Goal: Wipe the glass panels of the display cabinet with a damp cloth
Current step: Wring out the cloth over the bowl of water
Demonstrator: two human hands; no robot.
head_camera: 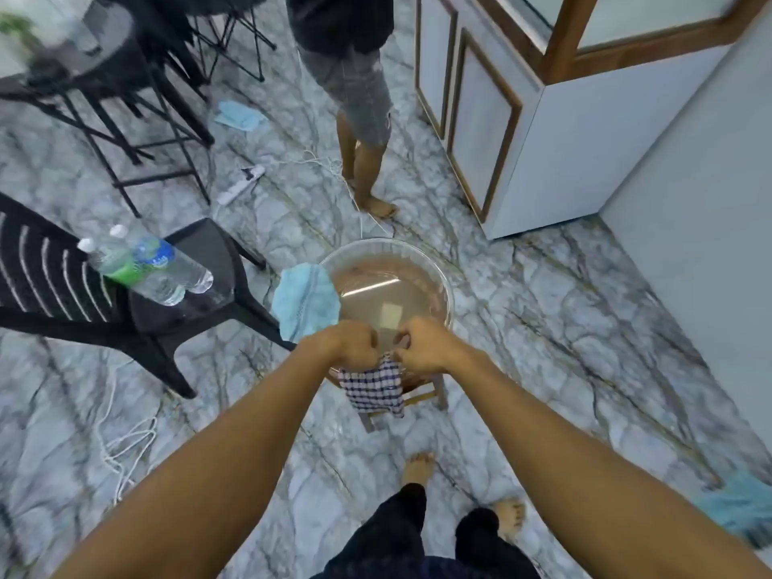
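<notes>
Grip: L hand (356,345), R hand (422,345) clench checked cloth (374,389) at bowl (449,292); top hidden.

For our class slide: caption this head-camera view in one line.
The left hand and right hand grip a checked cloth over a bowl of water.

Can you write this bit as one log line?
left hand + right hand: gripping checked cloth | place: water bowl near rim | cabinet: untouched

One cloth (305,305) drapes over the bowl (448,294) at its left rim; left hand (353,344) and right hand (422,344) hold a second cloth (374,386) at its near rim; two bottles (154,269) lie on the chair (200,248) leftward; the cabinet (564,131) stands behind, right.
</notes>
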